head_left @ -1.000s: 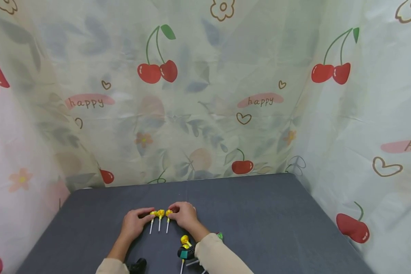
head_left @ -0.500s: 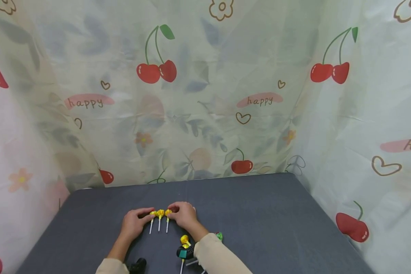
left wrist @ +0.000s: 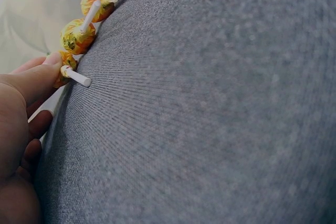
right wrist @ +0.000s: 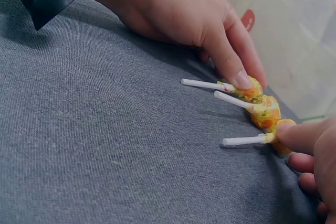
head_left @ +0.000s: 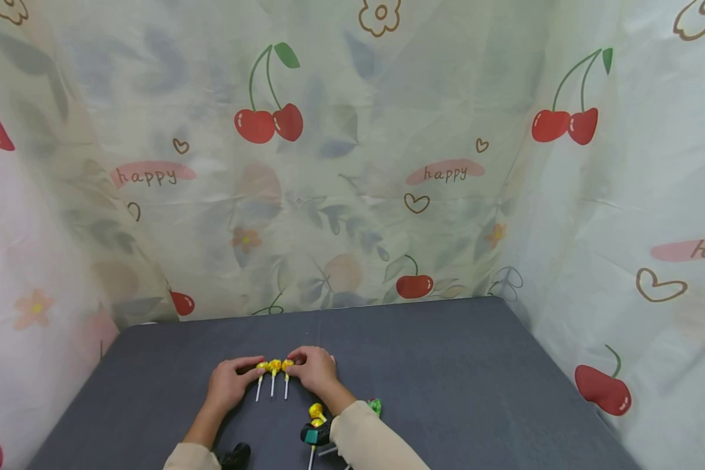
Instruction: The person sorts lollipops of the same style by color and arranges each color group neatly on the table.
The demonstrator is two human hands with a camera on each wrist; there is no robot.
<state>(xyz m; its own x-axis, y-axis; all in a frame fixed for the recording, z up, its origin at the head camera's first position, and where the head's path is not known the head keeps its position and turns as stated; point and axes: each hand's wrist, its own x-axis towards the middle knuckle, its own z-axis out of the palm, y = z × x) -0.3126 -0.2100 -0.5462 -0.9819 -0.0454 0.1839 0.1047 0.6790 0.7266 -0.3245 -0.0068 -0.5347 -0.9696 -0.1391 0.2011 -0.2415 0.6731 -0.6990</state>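
Observation:
Three yellow-wrapped lollipops stand in a row on the dark grey table, heads away from me and white sticks toward me. My left hand point(head_left: 228, 384) pinches the head of the left lollipop point(left wrist: 65, 66) between thumb and fingers. At the other end, my right hand point(head_left: 316, 371) pinches the right lollipop point(right wrist: 283, 129) by its head. Between them is the middle lollipop point(head_left: 275, 367), which neither hand grips. In the right wrist view the three heads sit side by side, close together, with their sticks slightly fanned.
More yellow lollipops point(head_left: 316, 411) lie nearer me, partly hidden by the right wrist's black camera point(head_left: 315, 434). A green-wrapped sweet point(head_left: 375, 407) shows behind the right sleeve point(head_left: 376, 437). Patterned curtains point(head_left: 341, 196) enclose the grey table point(head_left: 446, 378) at the back and sides.
My right hand has edged slightly left with its lollipop, narrowing the gap to the middle one. The left hand stays in place.

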